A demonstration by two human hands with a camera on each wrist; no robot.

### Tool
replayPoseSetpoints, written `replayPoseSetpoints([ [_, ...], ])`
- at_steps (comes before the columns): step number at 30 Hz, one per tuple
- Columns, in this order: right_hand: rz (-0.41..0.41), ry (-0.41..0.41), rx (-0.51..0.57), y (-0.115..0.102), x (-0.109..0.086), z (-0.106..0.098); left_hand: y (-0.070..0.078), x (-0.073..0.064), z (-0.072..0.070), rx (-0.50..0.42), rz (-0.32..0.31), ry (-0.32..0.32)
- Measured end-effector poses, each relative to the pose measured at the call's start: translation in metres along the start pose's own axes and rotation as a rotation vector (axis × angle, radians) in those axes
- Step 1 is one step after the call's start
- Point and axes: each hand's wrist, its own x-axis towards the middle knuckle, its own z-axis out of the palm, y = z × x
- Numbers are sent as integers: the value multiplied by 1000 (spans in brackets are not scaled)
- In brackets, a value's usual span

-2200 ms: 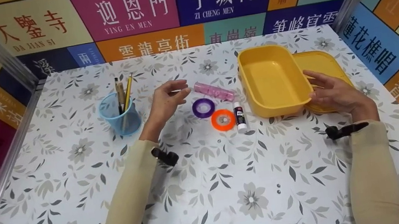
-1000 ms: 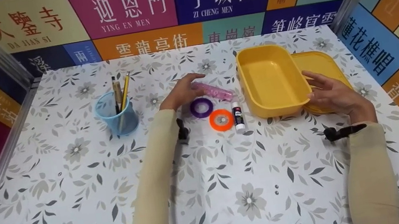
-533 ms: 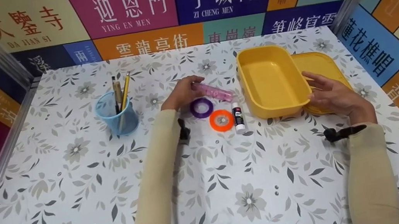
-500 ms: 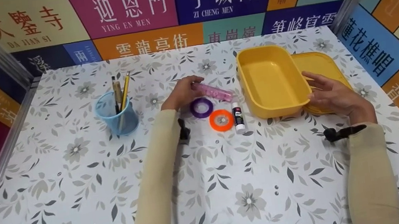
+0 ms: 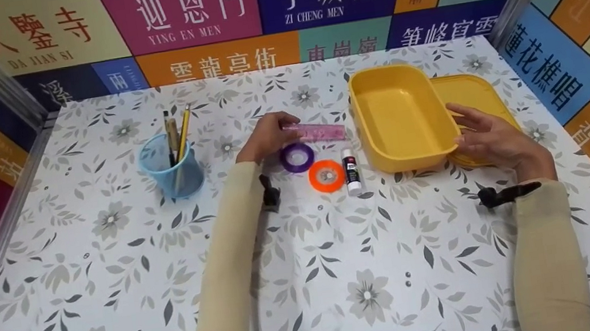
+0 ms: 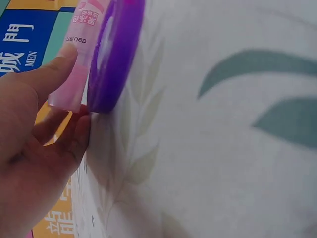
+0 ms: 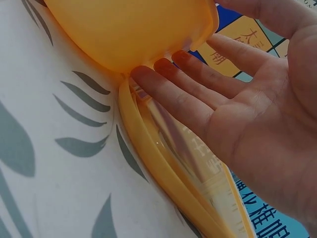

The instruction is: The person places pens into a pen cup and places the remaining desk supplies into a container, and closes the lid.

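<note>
My left hand (image 5: 268, 136) pinches the near end of a translucent pink tube (image 5: 319, 132) between thumb and fingers. In the left wrist view the tube (image 6: 74, 79) carries a deli label, and a purple tape roll (image 6: 116, 59) stands right beside it. An orange tape roll (image 5: 328, 188) and a white-capped glue stick (image 5: 351, 172) lie just nearer to me. With fingers extended, my right hand (image 5: 499, 139) rests against the outside of a yellow box (image 5: 381, 160). Its fingertips (image 7: 143, 77) touch the box wall in the right wrist view.
Under and beside the box lies its yellow lid (image 5: 483, 90). A light blue mesh pen cup (image 5: 181, 178) stands at the left, holding a pencil (image 5: 185, 126) and other pens. Printed panels (image 5: 192, 7) wall the table at the back and sides.
My left hand reached right to the pink tube and took hold of its end. The tube has swung, its right end now farther back. My right hand stayed at the box.
</note>
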Motion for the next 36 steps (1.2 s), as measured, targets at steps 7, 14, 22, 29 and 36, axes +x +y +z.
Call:
replayPoseSetpoints([
  [7,-36,-41,19,-1,1,-2,1,-2,3,-217,-26,79],
  [14,-14,-20,1,-3,2,-1,5,-5,4,-441,-127,45],
  [22,8,18,-18,-4,2,1,15,-12,3,-526,-185,65],
  [29,-29,-25,-16,-2,1,-2,29,-21,11,-637,-151,93],
  [36,-4,-2,-22,0,2,-2,47,-36,11,-737,-96,138],
])
